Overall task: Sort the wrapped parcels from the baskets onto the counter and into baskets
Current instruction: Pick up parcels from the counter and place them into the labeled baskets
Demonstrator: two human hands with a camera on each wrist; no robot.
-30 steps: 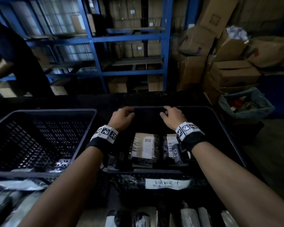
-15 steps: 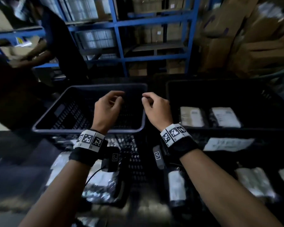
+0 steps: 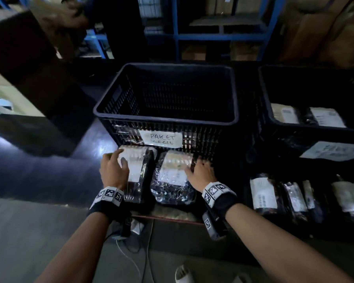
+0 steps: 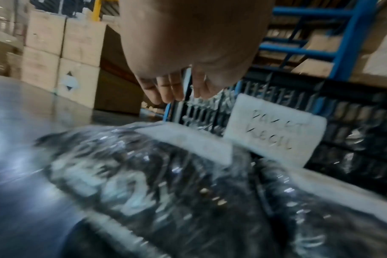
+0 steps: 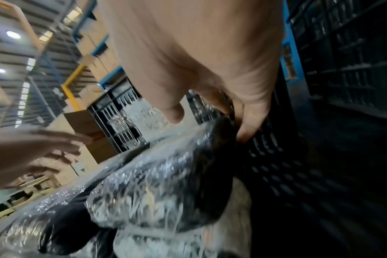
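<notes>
Parcels wrapped in shiny plastic lie side by side on the desk (image 3: 49,176), right in front of a black basket (image 3: 168,119) with a paper sign (image 3: 161,138) on it. The left parcel (image 3: 138,172) lies under the left hand (image 3: 113,170). That hand is spread wide with loose fingers, and the left wrist view shows them hanging just above the wrap, so it holds nothing yet. The right parcel (image 3: 172,176) has the right hand (image 3: 200,173) at its far right corner. In the right wrist view the thumb is on top and the fingers (image 5: 250,125) curl down beside the edge, between the parcel and the basket wall, so this hand seems to be taking hold there. The wrap looks bubbly and crinkly, so the parcels are likely soft on the outside, a bit slippery, and not very heavy. The best place to grab is probably a side edge, with the thumb on top and the fingers tucked under, because the smooth top gives little to hold. The white label (image 3: 173,174) on top might tear if it is pulled. The basket on the right (image 3: 274,123) has two parcels inside, and more parcels (image 3: 264,194) lie in a row on the desk near it.
</notes>
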